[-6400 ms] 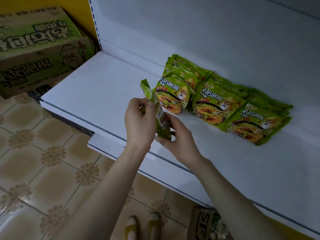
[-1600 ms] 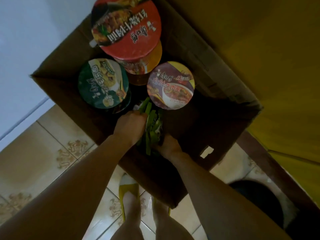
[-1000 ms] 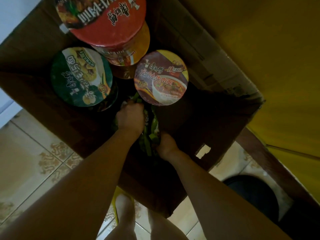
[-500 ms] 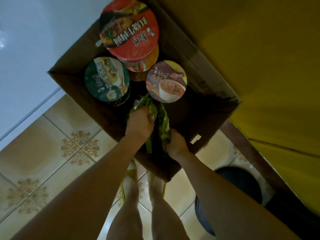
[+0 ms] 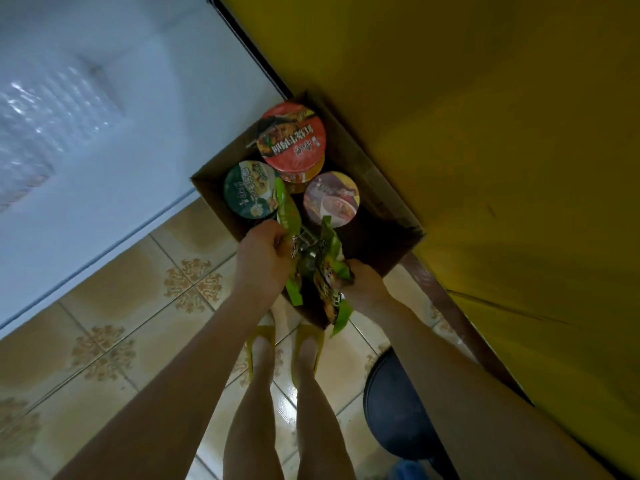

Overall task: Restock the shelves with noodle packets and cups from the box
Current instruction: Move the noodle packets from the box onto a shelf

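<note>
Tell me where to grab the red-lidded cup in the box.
Come from straight above and wrap fingers round the rim of the red-lidded cup: it stands lid up, highest in the box, stacked on another cup, with cardboard walls close around, so a side approach looks cramped.

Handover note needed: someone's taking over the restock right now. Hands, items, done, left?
Left hand: grips the green noodle packets from the left.
Right hand: grips the same bundle from the right.
The packets are held above the near edge of the cardboard box, beside the white shelf.
In the box: red-lidded cup, green-lidded cup, purple-lidded cup.
Done: one bundle picked up.
Left: shelve it, then the cups. Shelf stock is out of view.
</note>
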